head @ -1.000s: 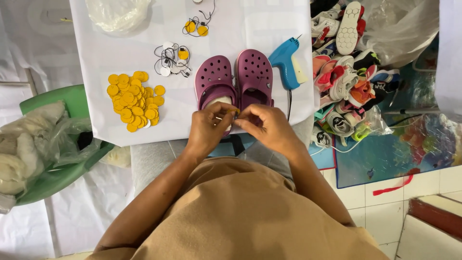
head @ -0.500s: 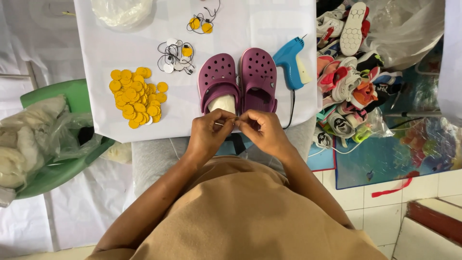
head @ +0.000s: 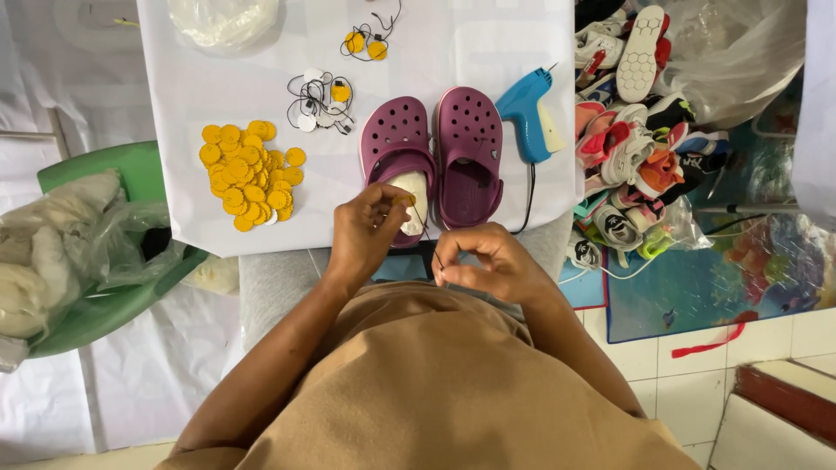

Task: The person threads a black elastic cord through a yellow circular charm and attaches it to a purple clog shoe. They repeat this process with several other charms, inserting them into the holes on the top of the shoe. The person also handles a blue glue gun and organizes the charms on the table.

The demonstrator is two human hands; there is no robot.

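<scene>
At centre frame we see the left hand (head: 366, 233) pinching a small round yellow tag (head: 407, 200) between closed fingertips just over the heel of the left shoe of the pair of purple perforated rubber clogs (head: 435, 152), while the right hand (head: 492, 261) sits lower right of it, fingers closed on a thin dark string (head: 424, 228) running up to the tag. Left of centre on the white table sheet (head: 174, 70) lies a heap of yellow round discs (head: 248, 172) (loose, overlapping), and a blue plastic glue gun (head: 529, 117) lies just right of the clogs.
</scene>
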